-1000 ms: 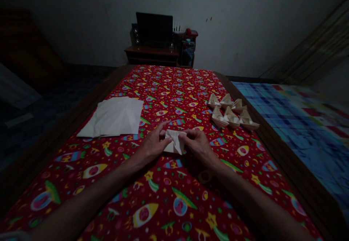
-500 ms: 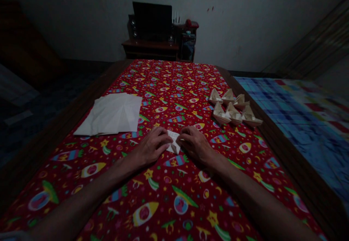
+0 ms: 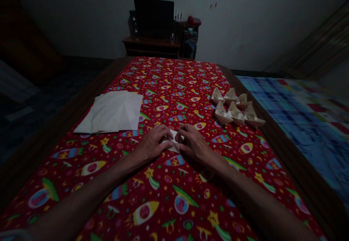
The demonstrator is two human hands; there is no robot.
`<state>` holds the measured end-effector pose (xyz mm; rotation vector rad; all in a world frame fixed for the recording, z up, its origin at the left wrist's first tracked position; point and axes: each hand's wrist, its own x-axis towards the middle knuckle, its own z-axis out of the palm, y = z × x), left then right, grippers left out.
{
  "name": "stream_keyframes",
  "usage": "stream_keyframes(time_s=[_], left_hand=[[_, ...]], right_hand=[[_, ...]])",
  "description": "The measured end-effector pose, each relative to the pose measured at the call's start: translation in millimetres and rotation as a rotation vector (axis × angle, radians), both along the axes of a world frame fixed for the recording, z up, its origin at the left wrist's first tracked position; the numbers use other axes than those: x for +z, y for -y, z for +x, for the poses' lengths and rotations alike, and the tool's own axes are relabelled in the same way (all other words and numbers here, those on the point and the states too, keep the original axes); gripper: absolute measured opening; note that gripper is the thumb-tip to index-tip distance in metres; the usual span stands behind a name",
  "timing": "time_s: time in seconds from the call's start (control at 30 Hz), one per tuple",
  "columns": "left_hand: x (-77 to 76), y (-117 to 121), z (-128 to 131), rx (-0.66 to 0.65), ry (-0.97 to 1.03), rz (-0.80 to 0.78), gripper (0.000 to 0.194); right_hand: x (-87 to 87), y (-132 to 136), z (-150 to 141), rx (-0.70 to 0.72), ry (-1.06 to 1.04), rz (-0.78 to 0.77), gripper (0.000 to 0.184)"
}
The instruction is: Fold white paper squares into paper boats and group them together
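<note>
Between my hands, low over the red patterned cloth [image 3: 174, 182], is a small piece of folded white paper [image 3: 173, 147]. My left hand [image 3: 155, 141] pinches its left side with thumb and fingers. On the other side my right hand [image 3: 192, 141] has its fingers curled onto the paper, the thumb near the lower middle. The fingertips cover parts of the folds. To the left lies a fanned stack of white paper sheets [image 3: 117, 111]. Several folded paper boats [image 3: 236, 114] stand in two rows on the right.
The cloth covers a long table with a dark wooden edge [image 3: 283, 153]. Beyond its far end stands a cabinet [image 3: 152, 43] with a black screen [image 3: 154, 17] and a red telephone [image 3: 194, 20]. A blue checked sheet [image 3: 275, 106] spreads out at the right.
My right hand has shifted its fingers inward over the paper, and the thumb now shows against its lower part. My left hand stays at the left side. The view has tilted slightly.
</note>
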<state>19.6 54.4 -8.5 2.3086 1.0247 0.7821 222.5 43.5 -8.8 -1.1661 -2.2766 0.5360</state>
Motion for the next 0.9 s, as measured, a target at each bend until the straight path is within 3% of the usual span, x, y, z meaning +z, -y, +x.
stream_keyframes(time_s=[0.17,0.27,0.43,0.57,0.7,0.83,0.9], left_hand=[[-3.8,2,1,0.053,-0.027,0.032,0.015],[-5.7,3,0,0.034,-0.038,0.06,0.012],[-7.9,3,-2,0.013,-0.031,0.088,0.007],[-8.6,3,-4,0.005,-0.034,0.095,0.007],[-3.4,11,-6,-0.013,-0.081,0.13,0.005],[2.6,23,-8,-0.053,-0.172,0.154,0.023],[2.3,26,-8,-0.025,-0.172,0.157,0.017]], right_hand=[[-3.0,-3,8,-0.008,-0.177,-0.024,0.007],[-1.8,4,13,0.028,-0.238,0.08,0.013],[5.9,16,11,0.271,0.068,0.18,0.032],[4.5,14,10,0.279,0.211,0.214,0.026],[-3.5,9,11,0.272,0.244,0.309,0.024],[-8.6,7,7,0.227,0.14,0.331,0.018],[-8.2,5,3,0.236,0.089,0.325,0.018]])
